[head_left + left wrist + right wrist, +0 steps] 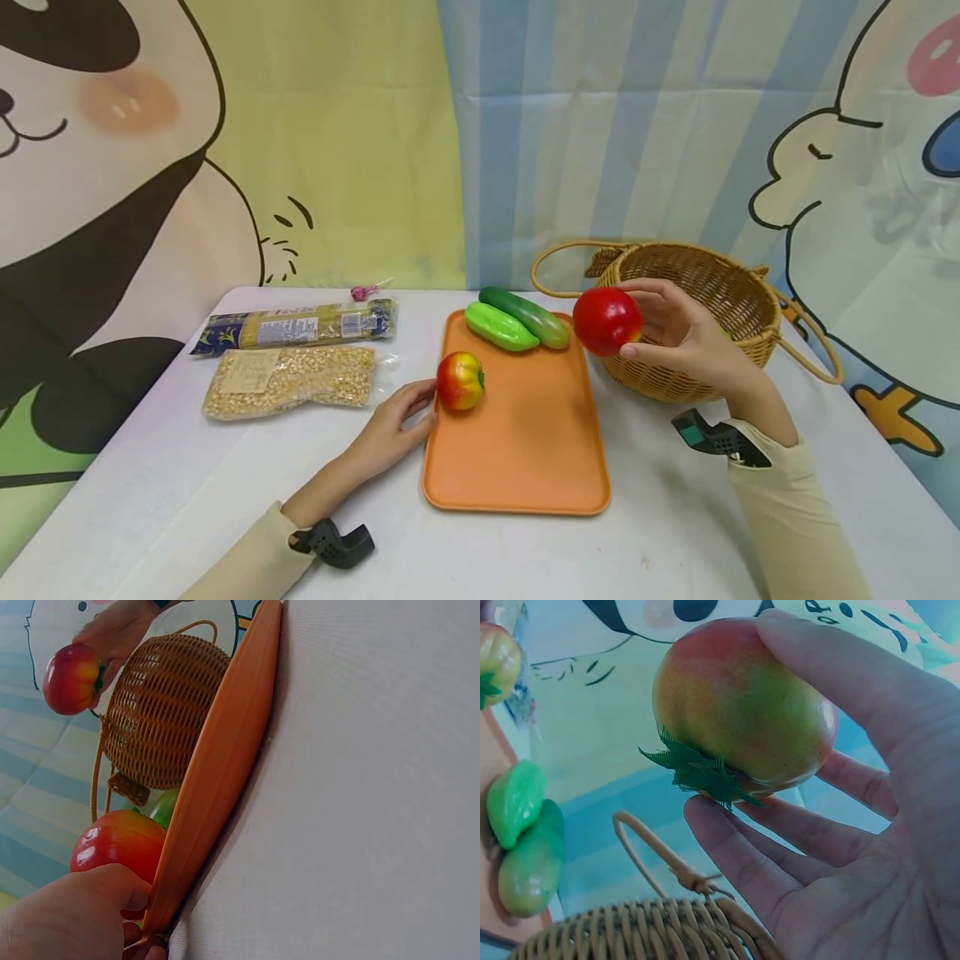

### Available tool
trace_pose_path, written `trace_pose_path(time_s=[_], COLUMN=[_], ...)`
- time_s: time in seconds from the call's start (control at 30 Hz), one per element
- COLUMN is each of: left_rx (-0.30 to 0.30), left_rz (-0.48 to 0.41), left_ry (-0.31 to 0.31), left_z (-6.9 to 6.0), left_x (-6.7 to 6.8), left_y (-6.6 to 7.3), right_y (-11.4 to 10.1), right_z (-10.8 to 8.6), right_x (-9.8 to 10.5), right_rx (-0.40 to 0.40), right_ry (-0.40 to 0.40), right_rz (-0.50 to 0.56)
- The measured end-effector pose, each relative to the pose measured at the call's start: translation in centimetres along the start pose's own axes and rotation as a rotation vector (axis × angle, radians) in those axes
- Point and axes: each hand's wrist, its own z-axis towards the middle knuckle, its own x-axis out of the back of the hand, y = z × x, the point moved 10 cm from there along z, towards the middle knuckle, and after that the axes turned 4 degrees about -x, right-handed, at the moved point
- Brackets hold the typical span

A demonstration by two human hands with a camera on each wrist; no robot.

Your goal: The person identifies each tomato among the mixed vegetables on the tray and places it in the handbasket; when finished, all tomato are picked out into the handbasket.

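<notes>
My right hand (686, 337) holds a shiny red toy tomato (607, 321) in the air, between thumb and fingertips, beside the wicker basket's near rim. In the right wrist view, that tomato (742, 705) shows a yellow-green underside and a green leafy calyx. My left hand (393, 425) is at the left rim of the orange tray (525, 467); in the left wrist view its thumb and fingers pinch the rim. Right by those fingers, a red-and-yellow tomato (461, 381) lies on the tray. A light green cucumber-like vegetable (501, 326) and a darker cucumber (525, 315) lie at the tray's far end.
The wicker basket (693, 283) stands right of the tray, its looped handles spread outward; a bit of yellow-green shows inside. Left of the tray lie a noodle packet (300, 327), a bag of corn kernels (292, 383) and a pink lollipop (365, 292). A cartoon curtain hangs behind.
</notes>
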Motion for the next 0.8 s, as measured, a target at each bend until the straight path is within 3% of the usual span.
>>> trace_pose_path(time_s=[0.4, 0.8], left_rx=[0.009, 0.017], left_rz=[-0.011, -0.003], left_ry=[0.004, 0.0], left_z=[0.0, 0.1], left_x=[0.0, 0.0], left_y=[-0.1, 0.0], right_y=[-0.1, 0.1], right_z=[-0.7, -1.6], right_x=[2.6, 5.5], right_rx=[0.024, -0.008], right_ry=[0.071, 0.203], right_rz=[0.087, 0.033])
